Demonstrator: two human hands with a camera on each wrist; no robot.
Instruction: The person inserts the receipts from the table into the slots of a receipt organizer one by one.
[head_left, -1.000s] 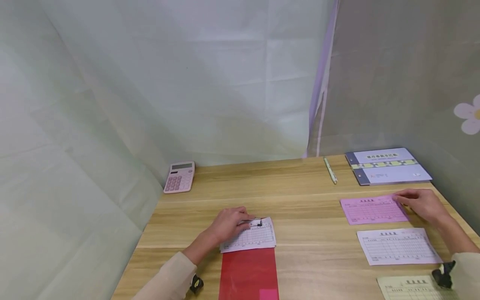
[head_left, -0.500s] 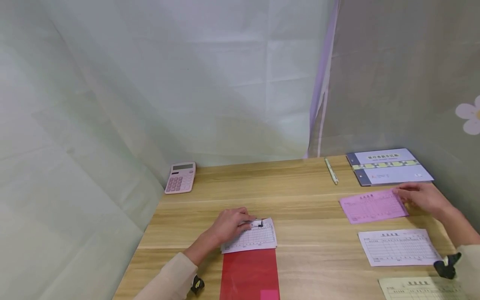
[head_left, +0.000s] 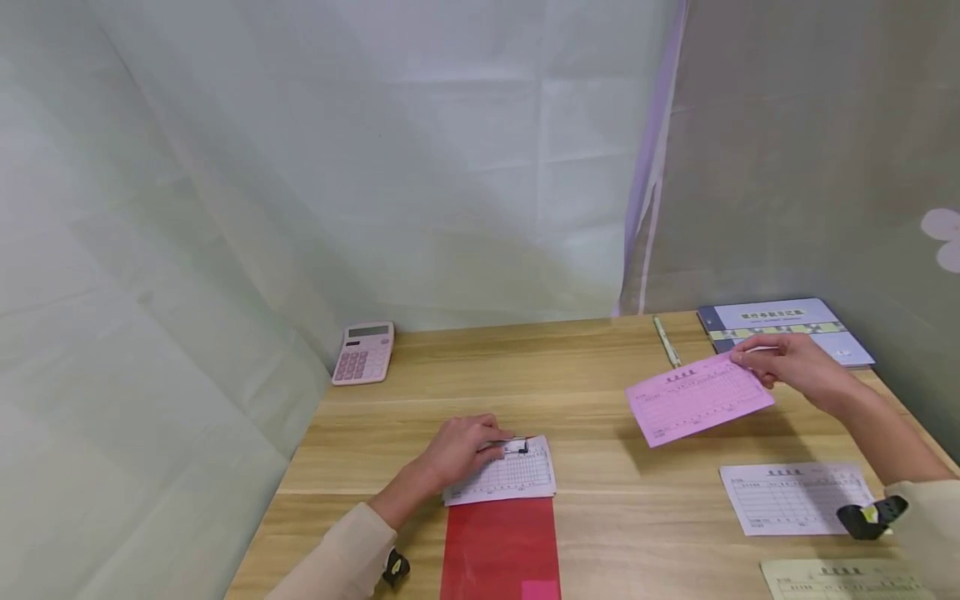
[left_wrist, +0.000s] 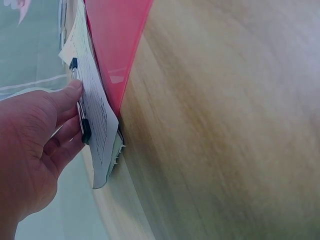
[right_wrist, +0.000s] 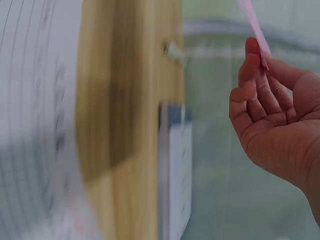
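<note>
My right hand [head_left: 806, 371] pinches a pink printed slip [head_left: 697, 400] by its upper right corner, holding it above the table. In the right wrist view, thumb and fingertips close on the slip's edge [right_wrist: 256, 25]. At the middle front, my left hand [head_left: 461, 450] holds the metal clip [left_wrist: 81, 107] with black ends, on top of a stack of white printed slips [head_left: 502, 475]. Under the stack lies a red clipboard [head_left: 501, 542]. The left wrist view shows the thumb on the clip's wire; whether the clip is raised I cannot tell.
A white slip [head_left: 795, 497] and a pale yellow slip [head_left: 840, 579] lie on the right of the wooden table [head_left: 615, 517]. Behind them are a pen [head_left: 667, 342] and a bound book [head_left: 825, 340]. A pink calculator [head_left: 363, 353] lies at the back left, near the curtain [head_left: 450, 208].
My right hand has lifted the pink slip off the table and moved it leftward. The left hand has stayed at the clip.
</note>
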